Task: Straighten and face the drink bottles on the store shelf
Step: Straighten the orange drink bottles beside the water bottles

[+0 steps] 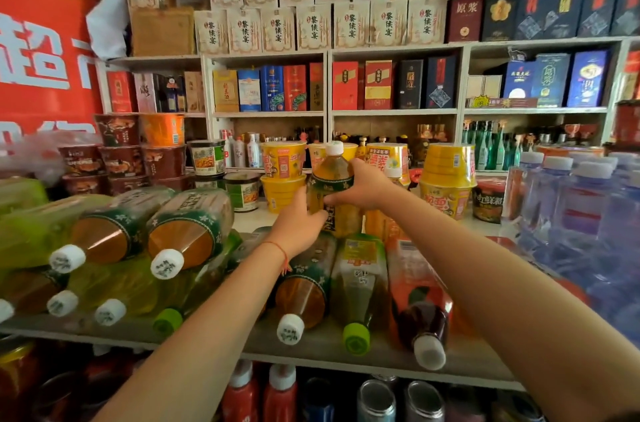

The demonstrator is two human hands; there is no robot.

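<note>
Shelf [311, 349]: your grey board carries drink bottles lying on their sides, caps toward you.
Water bottles [581, 200]: a wrapped pack stands at your right.
Noodle cups [448, 165]: yellow tubs are stacked behind your hands.
Tea bottle [333, 179]: it stands upright, white cap on top, behind the lying bottles, between your two hands.
Left hand [301, 224]: your fingers curl round its lower body.
Right hand [363, 186]: your fingers wrap its green label band.
</note>
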